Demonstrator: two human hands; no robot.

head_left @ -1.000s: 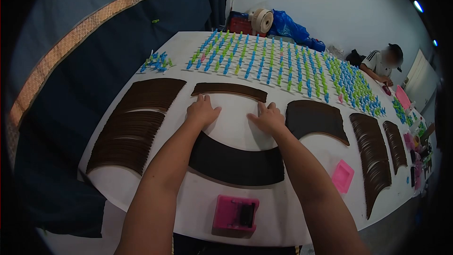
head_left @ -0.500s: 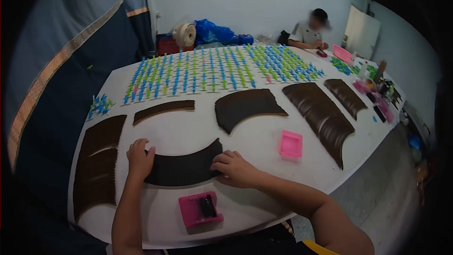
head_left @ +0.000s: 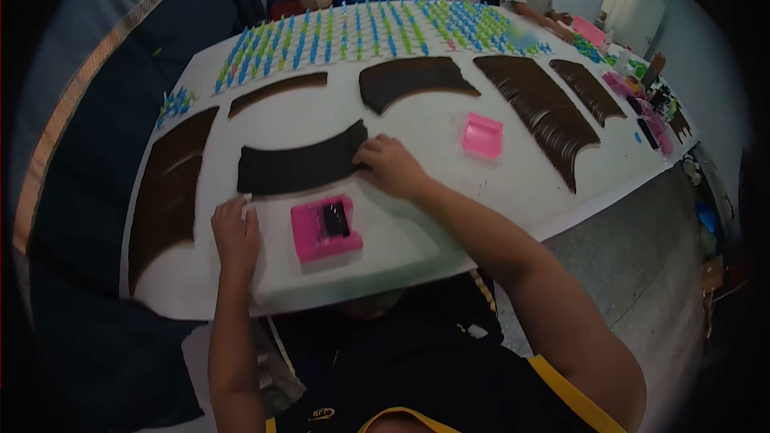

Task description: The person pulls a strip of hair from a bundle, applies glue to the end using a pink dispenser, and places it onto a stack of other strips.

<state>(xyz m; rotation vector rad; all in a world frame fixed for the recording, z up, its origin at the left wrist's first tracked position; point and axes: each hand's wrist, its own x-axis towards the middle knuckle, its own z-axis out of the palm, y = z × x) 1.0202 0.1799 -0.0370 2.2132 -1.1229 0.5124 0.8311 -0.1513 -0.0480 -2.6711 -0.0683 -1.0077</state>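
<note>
A dark, curved, flat piece point(head_left: 301, 164) lies on the white table in front of me, its narrow right end bent upward and away. My right hand point(head_left: 391, 164) is at that end, its fingers closed on the edge. Just below the piece's lower left corner, my left hand point(head_left: 235, 228) rests on the table, fingers extended and holding nothing. Between my hands, nearer to me, sits a pink holder point(head_left: 305, 232) with a black block point(head_left: 335, 220) in it.
Brown curved panels point(head_left: 172, 184) lie left, with more point(head_left: 533, 112) to the right and beyond. A pink tray point(head_left: 483, 136) stands right. Rows of blue and green pegs point(head_left: 345, 32) fill the far side. Another person point(head_left: 536, 0) works at the far right corner.
The view has tilted down. My left hand has come off the left end of the dark piece and moved toward me; my right hand stays at its right end.
</note>
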